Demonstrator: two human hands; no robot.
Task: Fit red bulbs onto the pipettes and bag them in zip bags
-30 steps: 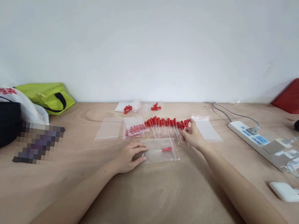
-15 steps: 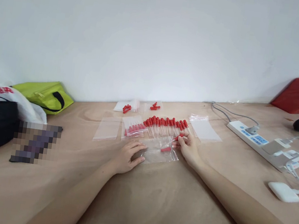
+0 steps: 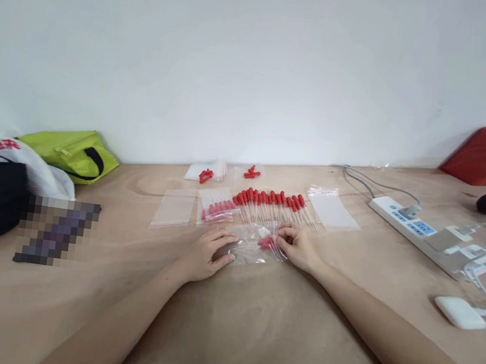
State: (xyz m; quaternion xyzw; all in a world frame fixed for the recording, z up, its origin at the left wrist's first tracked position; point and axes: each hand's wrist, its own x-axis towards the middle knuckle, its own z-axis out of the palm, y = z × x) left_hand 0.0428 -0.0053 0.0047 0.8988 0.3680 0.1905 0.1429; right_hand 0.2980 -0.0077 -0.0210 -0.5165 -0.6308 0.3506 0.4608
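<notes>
A clear zip bag (image 3: 249, 252) lies flat between my hands, with red dropper bulbs (image 3: 266, 242) showing near its right-hand mouth. My left hand (image 3: 210, 254) rests at the bag's left end, its fingertips and thumb apart on the plastic. At the mouth, my right hand (image 3: 297, 247) pinches the red end of a dropper, whose stem points left into the bag. Just beyond stands a row of droppers (image 3: 267, 200) with red bulbs and thin pale stems, fanned side by side. Left of the row is a filled zip bag (image 3: 219, 206) holding several more.
Flat zip bags lie left (image 3: 172, 208) and right (image 3: 334, 208) of the row. Loose red bulbs (image 3: 252, 172) sit on bags by the wall. A power strip (image 3: 421, 231) with cables and a white case (image 3: 460, 312) are at right. Bags, including a green one (image 3: 70, 152), stand left.
My right hand has moved left and slightly nearer, bringing its dropper from the row's edge into the bag's mouth. My left hand stays at the bag's left end.
</notes>
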